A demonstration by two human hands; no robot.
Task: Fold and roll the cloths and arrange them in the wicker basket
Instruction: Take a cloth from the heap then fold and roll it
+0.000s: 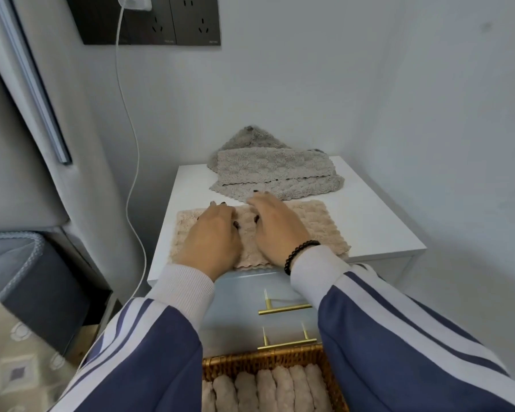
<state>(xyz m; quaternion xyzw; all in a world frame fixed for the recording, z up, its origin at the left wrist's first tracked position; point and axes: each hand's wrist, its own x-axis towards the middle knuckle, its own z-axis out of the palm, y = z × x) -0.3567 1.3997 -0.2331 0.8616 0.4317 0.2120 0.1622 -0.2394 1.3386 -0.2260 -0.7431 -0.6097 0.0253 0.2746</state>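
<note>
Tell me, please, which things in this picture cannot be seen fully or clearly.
- Wicker basket, head view: cut off by the bottom edge and covered by both sleeves, so its rolled cloths cannot be counted.
- Beige cloth: its middle is hidden under the left hand and right hand.
- Grey cloths: piled together; their number is unclear.

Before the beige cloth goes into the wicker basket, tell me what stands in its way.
Nothing visible does. Both hands, left and right, lie on the beige cloth on the cabinet top. The wicker basket below already holds rolled cloths.
</note>
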